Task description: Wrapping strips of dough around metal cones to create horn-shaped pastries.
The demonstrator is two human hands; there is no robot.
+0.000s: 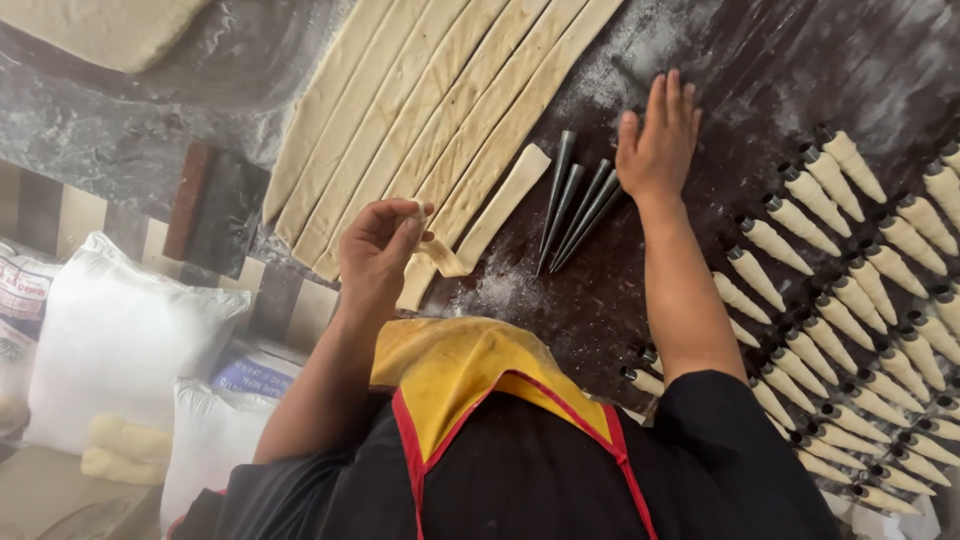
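Note:
My left hand (378, 252) pinches the near end of a short dough strip (492, 208), lifting it off the dark floured worktop (690, 40). My right hand (658, 140) lies flat with fingers stretched out, its wrist at the wide ends of several bare metal cone moulds (575, 205) lying together on the worktop. Several long cut dough strips (430, 110) lie side by side, just beyond the short strip.
Rows of dough-wrapped cones (850, 290) fill the right side of the worktop. A slab of dough (100, 30) lies at the far left. A scraper with a wooden handle (215, 205) rests near the edge. White sacks (120, 330) stand below at left.

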